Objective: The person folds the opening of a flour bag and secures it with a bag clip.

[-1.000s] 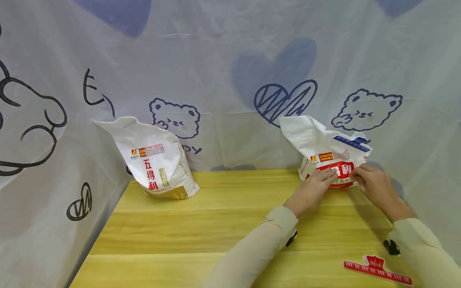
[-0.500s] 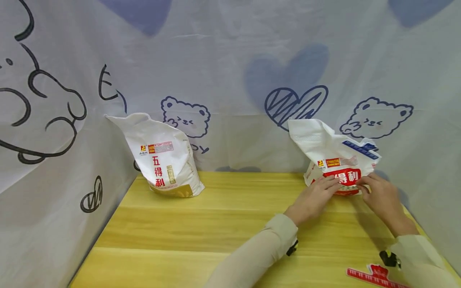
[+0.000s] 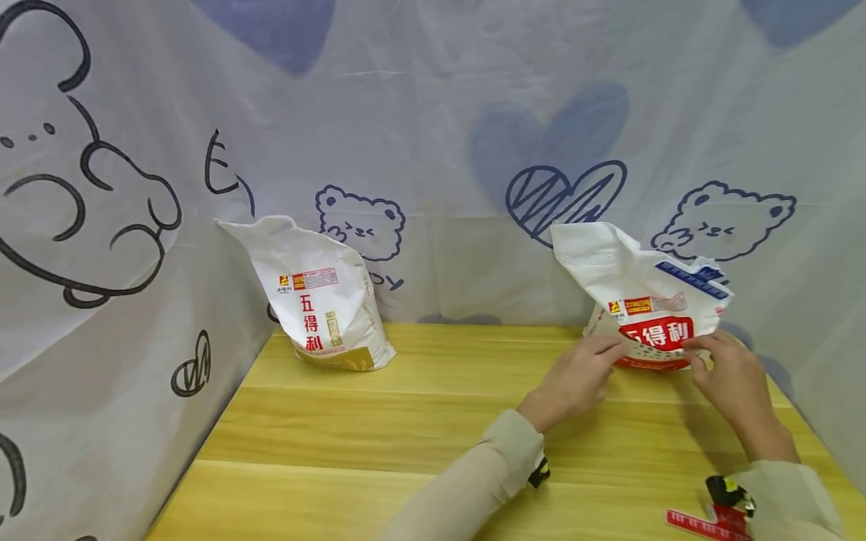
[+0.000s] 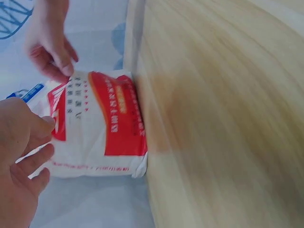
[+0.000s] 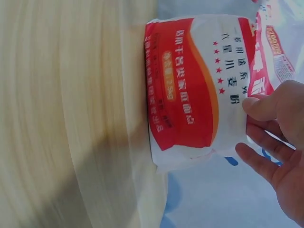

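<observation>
A white flour bag with a red label (image 3: 656, 334) stands at the right rear of the table, its top slanting up to the left. A blue clip (image 3: 691, 279) sits along the upper right edge of the bag. My left hand (image 3: 575, 379) is at the bag's lower left front, fingers loosely bent; in the left wrist view its fingertips lie close beside the bag, and contact is unclear. At the lower right front, my right hand (image 3: 734, 383) touches the bag with its fingertips, thumb and fingers apart in the right wrist view.
Another white flour bag (image 3: 325, 300), with a gold base, stands at the left rear of the wooden table (image 3: 379, 428). A red clip (image 3: 707, 522) lies at the front right, partly behind the right sleeve. A printed cloth (image 3: 433, 150) hangs behind.
My left hand has drawn slightly back from the label, uncovering more of its print. The right hand stays at the bag's right front. The head view has shifted, moving the scene rightward.
</observation>
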`<state>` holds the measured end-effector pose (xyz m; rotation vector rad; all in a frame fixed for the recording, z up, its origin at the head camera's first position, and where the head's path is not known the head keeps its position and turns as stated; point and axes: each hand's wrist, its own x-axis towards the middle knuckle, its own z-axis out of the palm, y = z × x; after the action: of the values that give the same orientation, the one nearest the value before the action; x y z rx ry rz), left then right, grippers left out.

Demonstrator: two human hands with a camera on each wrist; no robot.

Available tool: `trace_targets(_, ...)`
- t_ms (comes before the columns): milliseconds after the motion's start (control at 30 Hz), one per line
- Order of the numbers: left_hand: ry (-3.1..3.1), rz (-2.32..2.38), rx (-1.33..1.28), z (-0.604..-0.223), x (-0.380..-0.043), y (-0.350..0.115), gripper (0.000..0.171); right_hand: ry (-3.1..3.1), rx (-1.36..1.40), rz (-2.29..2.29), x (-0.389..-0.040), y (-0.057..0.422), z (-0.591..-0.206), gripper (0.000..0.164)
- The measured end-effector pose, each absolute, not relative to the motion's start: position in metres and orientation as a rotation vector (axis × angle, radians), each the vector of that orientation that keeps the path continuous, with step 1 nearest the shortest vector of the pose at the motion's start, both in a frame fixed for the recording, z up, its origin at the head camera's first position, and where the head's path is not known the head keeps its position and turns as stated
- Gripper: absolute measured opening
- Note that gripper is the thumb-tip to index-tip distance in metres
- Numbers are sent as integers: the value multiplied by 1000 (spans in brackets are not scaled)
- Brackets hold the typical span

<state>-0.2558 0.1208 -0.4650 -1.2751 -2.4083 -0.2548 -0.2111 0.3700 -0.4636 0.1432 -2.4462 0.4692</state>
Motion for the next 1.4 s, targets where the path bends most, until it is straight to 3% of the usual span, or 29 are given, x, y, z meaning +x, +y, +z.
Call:
trace_targets(633,-2250,-517,-1164,-455,-249,34,36,-2458,-15,625,-203,346,-464,21)
trace_targets(1400,-2160,-781,-958,-453,-238,-54,34,-2285,160,786,-186,294,-432,35)
